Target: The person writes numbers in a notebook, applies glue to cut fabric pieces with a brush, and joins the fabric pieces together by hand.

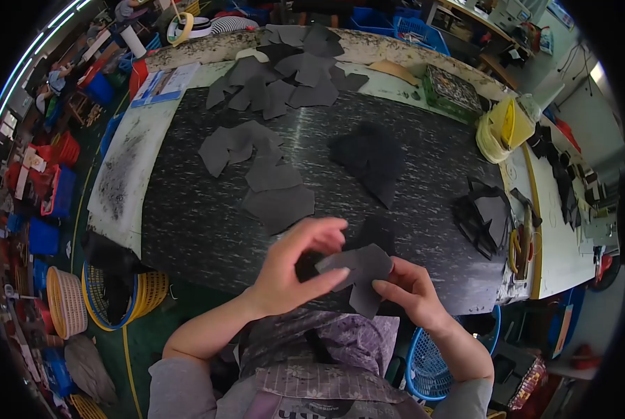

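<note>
A dark grey cut piece, perhaps fabric or leather, is held in front of my body at the table's near edge. My right hand pinches its right side between thumb and fingers. Around its left end, my left hand has thumb and fingers spread apart, the thumb tip overlapping the piece. Just beyond lies a small black piece, partly hidden. Further off, a black pile sits right of centre. Overlapping grey pieces form a row to the left, up to a larger heap at the back.
The dark patterned table fills the middle. At right are a black strappy bundle, yellow-handled pliers, a yellow bag and a green box. Baskets stand below: yellow left, blue right.
</note>
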{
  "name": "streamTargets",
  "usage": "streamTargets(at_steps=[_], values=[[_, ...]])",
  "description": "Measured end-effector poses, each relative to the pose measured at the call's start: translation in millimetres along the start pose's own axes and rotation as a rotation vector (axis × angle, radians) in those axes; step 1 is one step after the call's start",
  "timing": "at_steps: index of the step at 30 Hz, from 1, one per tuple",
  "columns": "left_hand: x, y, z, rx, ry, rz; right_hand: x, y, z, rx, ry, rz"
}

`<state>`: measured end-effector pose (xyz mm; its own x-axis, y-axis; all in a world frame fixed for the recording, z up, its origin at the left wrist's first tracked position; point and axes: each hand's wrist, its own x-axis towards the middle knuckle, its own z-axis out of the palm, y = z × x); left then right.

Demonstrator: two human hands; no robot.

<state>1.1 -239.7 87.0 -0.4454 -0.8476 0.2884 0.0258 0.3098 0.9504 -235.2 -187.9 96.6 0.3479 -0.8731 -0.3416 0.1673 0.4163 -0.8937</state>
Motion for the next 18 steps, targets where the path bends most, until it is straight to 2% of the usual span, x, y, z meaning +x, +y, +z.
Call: streamTargets(at_steps=[2, 3, 4, 5, 8, 9, 11, 12, 18], values=[[-6, 3, 11, 0.093, -0.121, -0.235, -9, 5, -7, -0.033, 0.002, 0.042], [-8, -1, 19, 0.136, -0.052, -0.11, -13, 8, -11, -0.259, 0.091, -0.039], [-8, -4, 21, 0.132, -0.056, -0.115, -15, 10, -15, -0.486, 0.179, -0.118], [-7, -3, 23, 0.195, -0.063, -0.075, -14, 8, -16, -0.48, 0.183, -0.109], [7, -6, 29, 0.31, -0.061, -0.062, 4, 4, -18, -0.612, 0.42, -0.414], [13, -6, 26, 0.363, -0.107, -0.099, 8, 8, -21, -0.613, 0.423, -0.405], [16, -17, 24, 0.382, -0.156, -0.162, 15, 13, -25, -0.924, 0.397, -0.459], [18, -21, 22, 0.408, -0.204, -0.224, 17, 15, -26, -0.948, 0.375, -0.486], [19, -19, 24, 0.437, -0.235, -0.222, 18, 15, -31, -0.968, 0.322, -0.578]])
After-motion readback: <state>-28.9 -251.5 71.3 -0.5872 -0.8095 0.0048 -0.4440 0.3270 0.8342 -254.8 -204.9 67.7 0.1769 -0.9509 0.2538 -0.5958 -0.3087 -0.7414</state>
